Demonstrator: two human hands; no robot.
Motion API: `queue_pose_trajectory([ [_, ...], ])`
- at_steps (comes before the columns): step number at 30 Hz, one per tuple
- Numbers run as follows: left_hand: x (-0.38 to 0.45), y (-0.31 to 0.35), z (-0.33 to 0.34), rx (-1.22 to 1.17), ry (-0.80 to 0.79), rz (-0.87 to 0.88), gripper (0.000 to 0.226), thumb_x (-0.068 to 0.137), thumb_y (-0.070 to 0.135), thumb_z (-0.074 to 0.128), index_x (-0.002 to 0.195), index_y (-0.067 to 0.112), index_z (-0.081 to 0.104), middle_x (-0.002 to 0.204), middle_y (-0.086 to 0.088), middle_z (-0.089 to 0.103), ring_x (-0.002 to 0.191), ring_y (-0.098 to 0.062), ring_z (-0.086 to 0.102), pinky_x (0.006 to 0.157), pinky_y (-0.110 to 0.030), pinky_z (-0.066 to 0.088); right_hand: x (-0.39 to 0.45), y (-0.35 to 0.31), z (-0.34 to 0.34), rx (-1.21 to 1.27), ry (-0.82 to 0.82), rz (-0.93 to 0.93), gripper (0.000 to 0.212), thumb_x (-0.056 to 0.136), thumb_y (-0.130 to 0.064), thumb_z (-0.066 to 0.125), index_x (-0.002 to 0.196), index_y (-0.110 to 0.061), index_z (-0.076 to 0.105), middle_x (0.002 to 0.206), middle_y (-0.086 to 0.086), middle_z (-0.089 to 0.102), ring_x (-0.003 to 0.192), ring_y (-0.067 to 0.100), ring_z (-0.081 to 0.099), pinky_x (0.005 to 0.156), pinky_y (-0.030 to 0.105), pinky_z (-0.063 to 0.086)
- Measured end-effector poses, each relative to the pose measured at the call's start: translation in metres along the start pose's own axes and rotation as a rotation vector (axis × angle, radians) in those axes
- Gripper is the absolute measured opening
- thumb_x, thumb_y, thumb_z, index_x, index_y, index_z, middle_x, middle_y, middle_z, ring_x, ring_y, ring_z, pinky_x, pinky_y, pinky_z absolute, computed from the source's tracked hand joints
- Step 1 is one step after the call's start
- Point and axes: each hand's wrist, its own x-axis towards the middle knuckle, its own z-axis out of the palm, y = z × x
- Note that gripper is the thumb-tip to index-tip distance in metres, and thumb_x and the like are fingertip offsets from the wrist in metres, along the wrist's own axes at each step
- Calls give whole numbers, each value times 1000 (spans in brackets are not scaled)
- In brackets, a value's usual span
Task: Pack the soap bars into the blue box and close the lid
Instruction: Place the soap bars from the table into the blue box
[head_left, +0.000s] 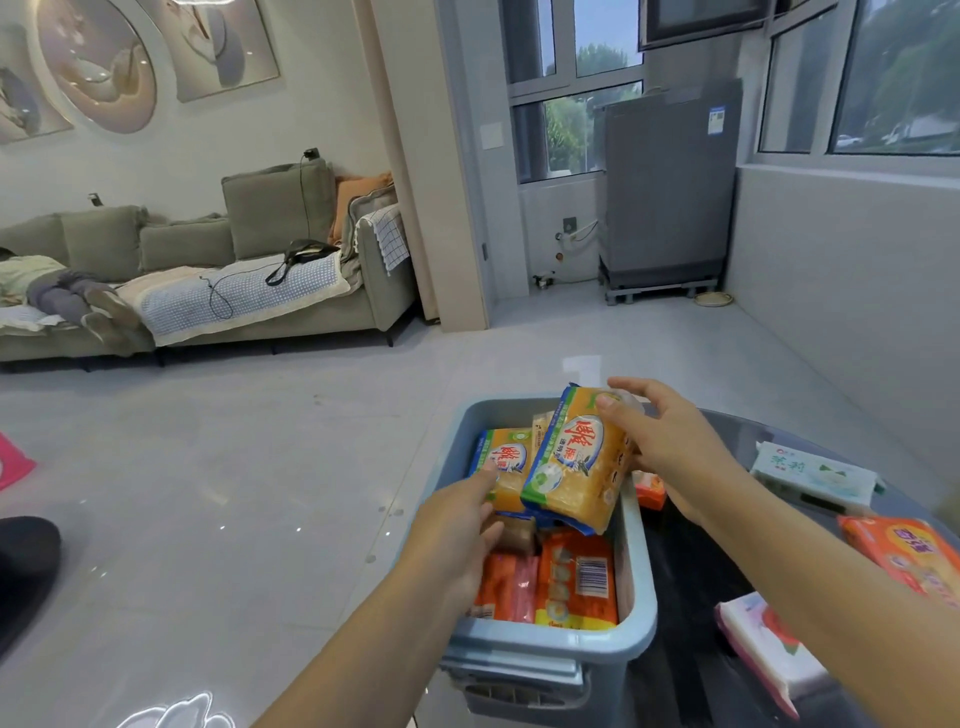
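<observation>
The blue box (636, 582) stands open on a dark table, partly filled with wrapped soap bars. My right hand (670, 441) grips a yellow soap pack (574, 462) over the box's far right side. My left hand (457, 530) reaches into the box, its fingers touching a second yellow soap pack (506, 462) standing inside. Orange soap bars (574, 582) lie in the near half of the box. No lid is visible.
On the dark table (691, 571) to the right lie a white-green soap pack (813, 473), an orange pack (904, 556), a pink-white pack (769, 649) and a small orange pack (649, 491). A grey sofa (291, 291) with a person lying on it is far left.
</observation>
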Motion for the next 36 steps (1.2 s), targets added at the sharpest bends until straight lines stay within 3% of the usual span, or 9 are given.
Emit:
queue_pose_trajectory([
  [2, -1, 5, -8, 109, -63, 121, 22, 94, 16, 54, 115, 8, 55, 94, -2, 65, 79, -5, 66, 73, -18, 51, 11, -3, 11, -17, -6, 65, 33, 88, -34, 57, 118, -22, 47, 100, 3, 62, 83, 17, 65, 68, 33, 57],
  [4, 3, 8, -16, 295, -88, 258, 16, 95, 16, 54, 109, 16, 60, 95, 2, 69, 74, 2, 69, 61, -12, 53, 25, -5, 27, -15, -33, 117, 40, 87, -36, 59, 119, -14, 49, 106, 10, 65, 89, 24, 67, 76, 39, 57],
  [7, 14, 12, -24, 611, -99, 441, 31, 90, 19, 61, 121, 19, 62, 120, 0, 65, 107, -13, 64, 89, -25, 53, 43, -11, 53, -19, -111, 137, 35, 89, -33, 58, 113, -8, 56, 104, 14, 67, 92, 27, 68, 79, 41, 57],
  [11, 27, 19, -29, 885, 52, 561, 38, 88, 21, 64, 126, 14, 61, 124, -2, 62, 109, -14, 61, 80, -16, 46, 64, -13, 72, -86, -229, 183, 23, 90, -24, 56, 103, -5, 62, 103, 15, 69, 94, 27, 67, 86, 45, 55],
  [16, 43, 14, -30, 1205, 73, 682, 49, 82, 31, 69, 129, 24, 59, 126, 2, 53, 120, -15, 46, 100, -26, 39, 72, 1, 82, -534, -247, -30, 29, 93, -32, 50, 114, -15, 60, 104, 5, 66, 87, 15, 62, 69, 24, 50],
  [20, 54, 18, -28, 1219, 55, 719, 42, 82, 29, 70, 123, 23, 64, 125, 4, 55, 116, -14, 48, 97, -24, 41, 77, 13, 83, -886, -145, -180, 38, 91, -45, 47, 125, -31, 57, 125, 1, 59, 118, 23, 46, 94, 37, 38],
  [30, 62, 28, -21, 1279, -32, 749, 42, 79, 29, 72, 120, 21, 67, 121, 1, 59, 114, -15, 52, 92, -22, 39, 75, 13, 74, -1136, -180, -92, 43, 95, -49, 28, 135, -41, 42, 136, 9, 42, 128, 33, 31, 101, 43, 29],
  [33, 61, 30, -22, 1297, -44, 730, 42, 79, 31, 72, 120, 22, 67, 121, 1, 58, 114, -16, 51, 93, -25, 40, 71, 12, 70, -1132, -203, -94, 46, 96, -48, 27, 140, -37, 35, 140, 9, 41, 130, 33, 31, 104, 43, 29],
  [36, 56, 23, -25, 1258, -48, 765, 43, 81, 33, 70, 122, 20, 65, 122, 1, 57, 117, -15, 49, 95, -24, 38, 60, 12, 61, -918, -223, -123, 49, 94, -39, 42, 142, -27, 35, 139, 7, 49, 127, 27, 42, 101, 38, 39],
])
